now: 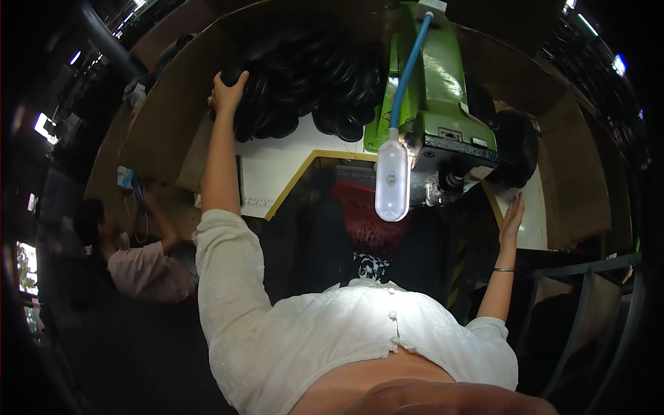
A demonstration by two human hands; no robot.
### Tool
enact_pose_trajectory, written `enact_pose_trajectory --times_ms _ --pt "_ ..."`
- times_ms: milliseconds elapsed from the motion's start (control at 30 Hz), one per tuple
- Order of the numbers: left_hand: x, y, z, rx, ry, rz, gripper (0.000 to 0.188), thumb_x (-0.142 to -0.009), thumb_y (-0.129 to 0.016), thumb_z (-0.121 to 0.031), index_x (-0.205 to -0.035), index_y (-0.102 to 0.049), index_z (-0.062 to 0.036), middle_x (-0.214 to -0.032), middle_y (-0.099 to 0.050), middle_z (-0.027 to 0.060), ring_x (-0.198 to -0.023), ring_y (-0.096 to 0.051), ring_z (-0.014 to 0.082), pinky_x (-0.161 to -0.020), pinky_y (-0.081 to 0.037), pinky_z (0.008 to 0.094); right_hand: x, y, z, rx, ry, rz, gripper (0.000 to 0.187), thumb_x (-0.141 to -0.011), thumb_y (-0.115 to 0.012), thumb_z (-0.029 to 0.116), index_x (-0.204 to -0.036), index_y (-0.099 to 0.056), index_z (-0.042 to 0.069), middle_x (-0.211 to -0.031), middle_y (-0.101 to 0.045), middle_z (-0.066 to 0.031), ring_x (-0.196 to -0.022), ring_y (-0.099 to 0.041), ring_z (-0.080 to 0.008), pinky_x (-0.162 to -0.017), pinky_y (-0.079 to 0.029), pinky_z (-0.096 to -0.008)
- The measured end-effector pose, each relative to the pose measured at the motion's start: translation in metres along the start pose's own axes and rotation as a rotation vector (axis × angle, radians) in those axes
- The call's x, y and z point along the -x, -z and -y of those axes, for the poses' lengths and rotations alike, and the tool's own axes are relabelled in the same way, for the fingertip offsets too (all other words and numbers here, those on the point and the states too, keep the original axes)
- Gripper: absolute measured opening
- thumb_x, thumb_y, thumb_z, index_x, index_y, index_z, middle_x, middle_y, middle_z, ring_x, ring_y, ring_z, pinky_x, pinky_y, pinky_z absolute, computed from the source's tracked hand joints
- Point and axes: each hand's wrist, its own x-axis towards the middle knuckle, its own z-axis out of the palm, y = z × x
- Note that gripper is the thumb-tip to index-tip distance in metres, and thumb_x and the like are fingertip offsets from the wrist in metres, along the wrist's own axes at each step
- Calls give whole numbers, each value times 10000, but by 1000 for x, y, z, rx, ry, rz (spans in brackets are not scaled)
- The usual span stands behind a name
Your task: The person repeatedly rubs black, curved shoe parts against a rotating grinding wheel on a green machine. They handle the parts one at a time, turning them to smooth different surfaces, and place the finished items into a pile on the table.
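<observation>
My left hand (227, 95) is at the left end of a heap of shiny black rounded pieces (304, 76), which look like shoe soles. Its thumb and fingers are closed around one black rounded piece (235, 77). My right hand (512, 220) hangs over the right edge of the white tabletop, palm turned inward, fingers straight and nothing in them. Between the hands stands a green machine (443, 76) with a dark head (449, 166). A lit lamp (392, 181) on a blue stem hangs in front of it.
Brown cardboard walls (162, 117) ring the white table (277, 166), whose front cutout has a yellow edge. Large black rounded forms (517, 149) sit right of the machine. Below is a red perforated basket (373, 221). A metal rack (588, 266) stands right; another person (149, 270) works left.
</observation>
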Motion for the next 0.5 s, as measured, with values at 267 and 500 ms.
enact_pose_trajectory --times_ms 267,500 --pt "-26 9 -2 -328 -339 23 415 -800 -539 -410 -1099 -573 -124 -1009 -587 156 -979 -560 348 -814 -455 437 50 -19 5 -37 -85 -17 615 -890 -396 479 -1325 -339 48 -1394 -287 -120 -1326 -184 -256 -1064 -144 -369" --pt "128 119 -40 211 -622 -620 301 -846 -573 -255 -932 -595 32 -878 -571 146 -830 -565 257 -726 -462 357 123 -13 -20 161 -245 -18 318 -856 -569 273 -1091 -581 59 -997 -609 -67 -873 -572 -132 -731 -459 -252"
